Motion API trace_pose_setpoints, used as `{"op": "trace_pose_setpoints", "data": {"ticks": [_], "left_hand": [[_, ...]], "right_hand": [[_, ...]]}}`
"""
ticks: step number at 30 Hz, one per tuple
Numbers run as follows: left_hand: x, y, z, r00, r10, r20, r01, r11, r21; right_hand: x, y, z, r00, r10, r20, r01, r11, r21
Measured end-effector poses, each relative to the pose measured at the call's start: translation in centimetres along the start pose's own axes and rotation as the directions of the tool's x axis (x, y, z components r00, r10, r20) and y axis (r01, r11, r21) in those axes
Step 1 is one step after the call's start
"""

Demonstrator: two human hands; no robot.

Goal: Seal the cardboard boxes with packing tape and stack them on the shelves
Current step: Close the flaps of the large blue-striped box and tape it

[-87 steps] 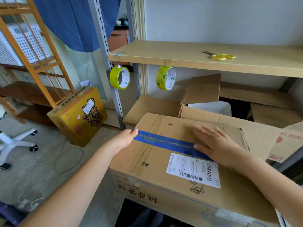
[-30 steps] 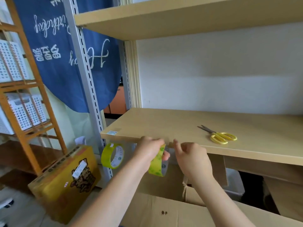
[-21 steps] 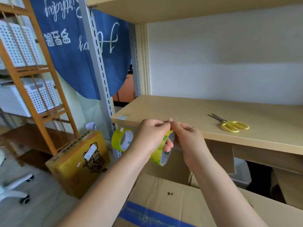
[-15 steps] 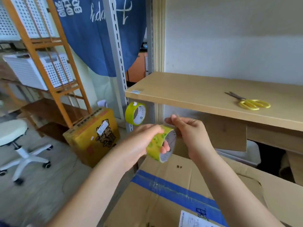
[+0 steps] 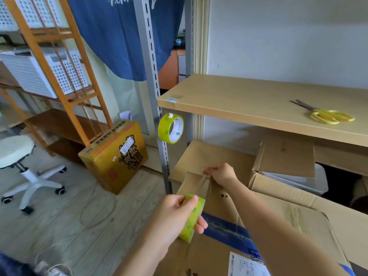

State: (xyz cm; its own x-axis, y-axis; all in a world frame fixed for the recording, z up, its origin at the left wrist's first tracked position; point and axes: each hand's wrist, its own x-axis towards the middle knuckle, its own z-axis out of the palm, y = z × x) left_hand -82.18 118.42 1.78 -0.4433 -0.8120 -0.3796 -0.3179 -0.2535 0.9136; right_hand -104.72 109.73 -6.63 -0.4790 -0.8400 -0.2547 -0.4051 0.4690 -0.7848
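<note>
Now my left hand (image 5: 175,214) grips the tape roll (image 5: 192,217); at one o'clock, my right hand (image 5: 222,173) pinches its strip onto the box (image 5: 223,200).

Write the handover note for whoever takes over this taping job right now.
Left hand grips the tape roll.
Right hand pinches the pulled-out tape end at the far edge of the cardboard box.
A spare roll hangs under the shelf; the scissors lie on it.
Done: tape started.
Left: press the strip down, cut it, shelve the box.
</note>
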Motion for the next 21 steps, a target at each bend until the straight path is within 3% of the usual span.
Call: {"op": "trace_pose_setpoints", "data": {"ticks": [4,6,10,12,16,19,21], "left_hand": [[1.2,0.6,0.3,0.999,-0.054,-0.004,0.054,0.997,-0.055],[1.6,0.7,0.8,0.998,-0.068,0.016,0.069,0.995,-0.071],[2.1,0.5,1.9,0.991,-0.102,0.082,0.105,0.994,-0.032],[2.3,0.3,1.9,0.991,-0.105,0.085,0.108,0.994,-0.032],[2.7,0.3,1.6,0.983,-0.131,0.126,0.14,0.988,-0.064],[2.8,0.0,1.5,0.97,-0.145,0.195,0.157,0.986,-0.049],[2.6,-0.5,1.5,0.971,-0.089,0.223,0.102,0.994,-0.049]], "right_hand": [[1.9,0.6,0.3,0.99,0.136,-0.037,-0.137,0.991,-0.008],[2.5,0.8,0.2,0.984,0.178,-0.015,-0.178,0.979,-0.099],[3.1,0.7,0.1,0.975,0.144,0.168,-0.074,0.928,-0.364],[3.4,0.8,0.1,0.955,0.125,0.27,-0.018,0.93,-0.368],[3.8,1.0,-0.5,0.938,0.045,0.344,0.059,0.957,-0.285],[3.7,1.3,-1.3,0.987,0.056,0.149,-0.009,0.954,-0.3],[3.0,1.4,-0.9,0.99,-0.112,-0.083,0.081,0.947,-0.312]]}}
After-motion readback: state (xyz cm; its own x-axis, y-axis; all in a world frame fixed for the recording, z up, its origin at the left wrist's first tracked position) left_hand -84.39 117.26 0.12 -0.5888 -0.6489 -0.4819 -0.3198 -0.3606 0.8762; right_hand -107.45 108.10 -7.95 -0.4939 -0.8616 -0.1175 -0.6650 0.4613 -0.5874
